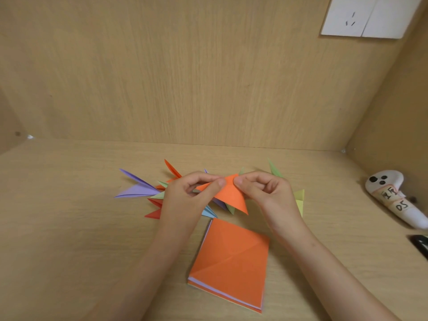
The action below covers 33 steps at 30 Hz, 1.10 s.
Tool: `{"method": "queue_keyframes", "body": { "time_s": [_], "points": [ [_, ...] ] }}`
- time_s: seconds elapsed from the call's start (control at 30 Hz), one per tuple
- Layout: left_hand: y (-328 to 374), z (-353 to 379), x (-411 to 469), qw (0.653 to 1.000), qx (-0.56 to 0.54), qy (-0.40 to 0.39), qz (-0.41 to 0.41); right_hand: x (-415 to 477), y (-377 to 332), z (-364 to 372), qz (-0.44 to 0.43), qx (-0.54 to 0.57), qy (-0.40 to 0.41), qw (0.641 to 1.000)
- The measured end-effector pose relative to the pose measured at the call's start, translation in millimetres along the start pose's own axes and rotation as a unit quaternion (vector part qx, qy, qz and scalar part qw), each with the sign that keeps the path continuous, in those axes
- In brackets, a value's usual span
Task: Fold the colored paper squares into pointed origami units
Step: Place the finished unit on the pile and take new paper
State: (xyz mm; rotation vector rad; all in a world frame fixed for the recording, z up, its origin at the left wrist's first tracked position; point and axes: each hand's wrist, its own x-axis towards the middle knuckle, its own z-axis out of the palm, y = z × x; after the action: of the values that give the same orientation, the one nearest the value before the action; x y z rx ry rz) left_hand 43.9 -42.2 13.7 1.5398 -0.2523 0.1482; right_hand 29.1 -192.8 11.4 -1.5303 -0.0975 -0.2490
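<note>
An orange paper (230, 193), folded into a triangle with its point hanging toward me, is held above the desk. My left hand (185, 193) pinches its upper left edge and my right hand (266, 191) pinches the upper right edge, thumbs almost touching. Under and behind the hands lie several finished pointed units: purple (139, 187), orange (172, 170), red (154, 214), light blue (209, 212) and green (275, 170). A stack of paper squares (231, 258) with a creased orange sheet on top lies close to me, between my forearms.
A white handheld controller (393, 198) with labels lies at the right by the side wall. A dark object (420, 245) sits at the right edge. The wooden desk (69, 228) ends at a back wall with a white socket plate (368, 17).
</note>
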Motion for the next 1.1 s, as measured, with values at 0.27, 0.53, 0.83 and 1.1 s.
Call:
{"method": "queue_keyframes", "body": {
  "time_s": [0.27,0.53,0.83,1.1],
  "points": [
    [4,0,-1,1.0,-0.008,0.004,-0.02,0,2,-2,0.001,-0.006,0.014,1.0],
    [0,-1,1,1.0,0.002,0.001,-0.017,1,2,-1,-0.015,-0.02,0.005,1.0],
    [-6,0,1,0.997,0.065,-0.01,0.044,-4,3,6,-0.029,-0.05,-0.042,0.997],
    [-8,2,-1,0.993,0.088,0.05,0.063,-3,3,6,0.009,-0.043,-0.066,0.997]
  ]
}}
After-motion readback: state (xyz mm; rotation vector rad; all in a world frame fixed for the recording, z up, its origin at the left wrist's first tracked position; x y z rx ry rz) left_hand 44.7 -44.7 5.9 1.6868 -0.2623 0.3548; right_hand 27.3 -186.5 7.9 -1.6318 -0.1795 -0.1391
